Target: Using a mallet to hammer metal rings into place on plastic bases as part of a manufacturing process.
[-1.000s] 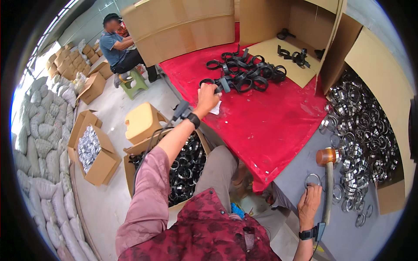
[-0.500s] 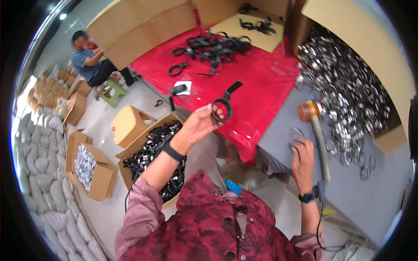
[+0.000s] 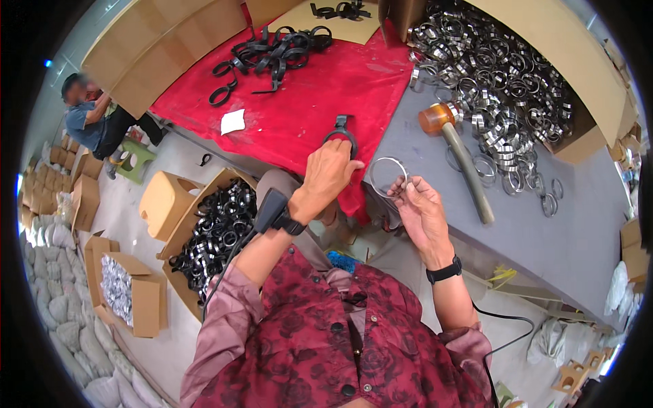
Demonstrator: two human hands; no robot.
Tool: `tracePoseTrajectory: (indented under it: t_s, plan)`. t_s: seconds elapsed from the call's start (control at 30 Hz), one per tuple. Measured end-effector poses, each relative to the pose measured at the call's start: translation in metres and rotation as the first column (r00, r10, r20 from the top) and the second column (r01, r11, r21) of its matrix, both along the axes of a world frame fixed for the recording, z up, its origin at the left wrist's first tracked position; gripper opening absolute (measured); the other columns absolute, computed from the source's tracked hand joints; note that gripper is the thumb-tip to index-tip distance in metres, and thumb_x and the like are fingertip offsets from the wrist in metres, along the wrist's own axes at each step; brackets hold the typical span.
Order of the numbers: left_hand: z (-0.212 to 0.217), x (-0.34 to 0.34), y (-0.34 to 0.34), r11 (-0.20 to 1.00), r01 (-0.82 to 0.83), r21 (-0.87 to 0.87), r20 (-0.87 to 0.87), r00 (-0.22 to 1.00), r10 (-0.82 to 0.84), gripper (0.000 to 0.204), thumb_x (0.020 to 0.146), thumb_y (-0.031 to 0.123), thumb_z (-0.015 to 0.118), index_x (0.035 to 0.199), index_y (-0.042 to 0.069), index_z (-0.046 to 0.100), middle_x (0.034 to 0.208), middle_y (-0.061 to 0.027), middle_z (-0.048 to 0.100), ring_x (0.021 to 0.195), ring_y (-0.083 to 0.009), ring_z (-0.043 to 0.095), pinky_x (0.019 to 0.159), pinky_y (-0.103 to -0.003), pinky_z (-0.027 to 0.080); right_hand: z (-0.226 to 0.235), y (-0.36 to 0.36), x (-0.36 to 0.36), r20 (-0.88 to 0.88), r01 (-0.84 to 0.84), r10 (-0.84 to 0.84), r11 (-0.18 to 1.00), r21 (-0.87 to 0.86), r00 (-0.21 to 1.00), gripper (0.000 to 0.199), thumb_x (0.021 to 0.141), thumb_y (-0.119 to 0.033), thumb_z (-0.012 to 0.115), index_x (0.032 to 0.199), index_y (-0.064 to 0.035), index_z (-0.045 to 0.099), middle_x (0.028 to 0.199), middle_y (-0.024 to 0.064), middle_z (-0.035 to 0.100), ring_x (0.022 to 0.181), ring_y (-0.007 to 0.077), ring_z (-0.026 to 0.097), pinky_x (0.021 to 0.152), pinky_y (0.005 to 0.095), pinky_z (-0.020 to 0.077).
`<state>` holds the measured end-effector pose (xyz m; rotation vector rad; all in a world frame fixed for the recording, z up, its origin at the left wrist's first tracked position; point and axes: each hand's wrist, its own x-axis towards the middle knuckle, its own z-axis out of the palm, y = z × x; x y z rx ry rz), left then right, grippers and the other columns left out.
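Note:
My left hand (image 3: 326, 171) is closed on a black ring with a flat tab (image 3: 341, 129) at the near right edge of the red cloth (image 3: 299, 129). Its fingertips cover the ring's near side, and the back of the hand faces up. Between the thumb and fingers of my right hand (image 3: 422, 212) a thin metal ring (image 3: 376, 170) is pinched upright, in front of the grey tabletop's edge. A mallet with an amber head (image 3: 436, 119) lies on that grey tabletop (image 3: 544, 234), just beyond my right hand.
Metal rings (image 3: 507, 129) spill from a tipped carton at the right. Black tabbed rings (image 3: 279, 54) lie heaped on the cloth near a white paper (image 3: 232, 122). At the lower left stands a carton of black rings (image 3: 219, 231). A person (image 3: 92, 119) sits at the far left.
My left hand has lowered the black ring to the cloth's near right edge. The right hand has lifted a metal ring and moved left. A black piece has gone from the white paper.

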<state>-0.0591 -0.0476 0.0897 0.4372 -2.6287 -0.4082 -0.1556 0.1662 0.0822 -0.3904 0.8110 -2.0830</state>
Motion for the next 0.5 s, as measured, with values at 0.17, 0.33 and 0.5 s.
tracePoseTrajectory:
  t_s: [0.17,0.33,0.5]
  plan:
    - [0.014,-0.014,-0.021,0.936,0.189,0.298,-0.266,0.958,-0.108,0.023,0.085,0.013,0.074,0.104,0.001,0.069,0.091,-0.0185,0.065,0.089,-0.0383,0.065,0.073,-0.048,0.051,-0.003,0.011,-0.005,-0.175,0.106,-0.088,0.989,0.1,0.981,0.02,0.094,-0.015,0.074,0.105,0.0005,0.066,0.102,0.0101,0.069,0.096,0.0189,0.064,0.095,0.0348,0.0484]
    - [0.027,-0.008,-0.047,0.998,0.054,0.015,-0.176,0.983,-0.05,0.034,0.083,0.006,0.073,0.116,0.007,0.071,0.116,-0.0171,0.066,0.109,-0.0354,0.061,0.089,-0.042,0.051,-0.014,0.016,-0.014,-0.239,0.181,-0.131,0.962,0.204,0.962,0.02,0.094,-0.014,0.073,0.105,0.0011,0.067,0.1,0.0078,0.07,0.094,0.0149,0.063,0.093,0.0303,0.0485]
    - [0.022,-0.037,-0.077,0.931,0.365,-0.019,-0.12,0.923,-0.365,0.057,0.086,0.015,0.073,0.14,0.011,0.054,0.143,-0.0165,0.05,0.122,-0.0371,0.056,0.102,-0.044,0.049,-0.015,0.011,-0.018,-0.337,0.234,-0.141,0.938,0.256,0.931,0.017,0.096,-0.013,0.071,0.105,0.0012,0.067,0.099,0.0065,0.069,0.093,0.0122,0.062,0.088,0.027,0.0472]
